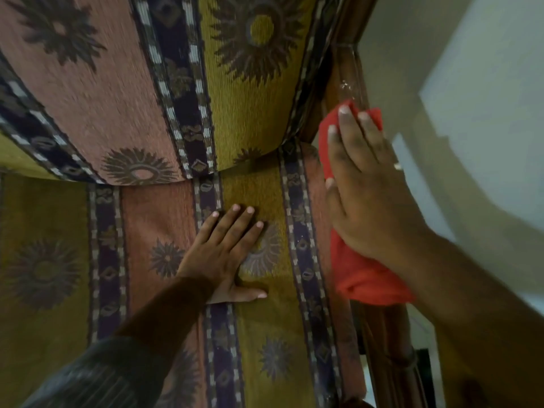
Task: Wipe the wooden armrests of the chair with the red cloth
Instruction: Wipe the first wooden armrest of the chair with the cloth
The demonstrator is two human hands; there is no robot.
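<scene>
The right hand (365,187) lies flat with fingers spread, pressing the red cloth (362,272) onto the wooden armrest (350,75) along the chair's right edge, gripping nothing else. The left hand (226,251) rests open, palm down, on the patterned seat cushion (147,219), just near of the backrest cushion (117,83). Bare armrest wood runs on far of the cloth, and pale floor (471,83) lies open to its right.

You have two bare hands in view, the left hand (228,251) and the right hand (365,184), one crumpled red cloth (362,275), one dark wooden armrest (350,72), and two patterned woven cushions: seat cushion (59,245), back cushion (88,83)
</scene>
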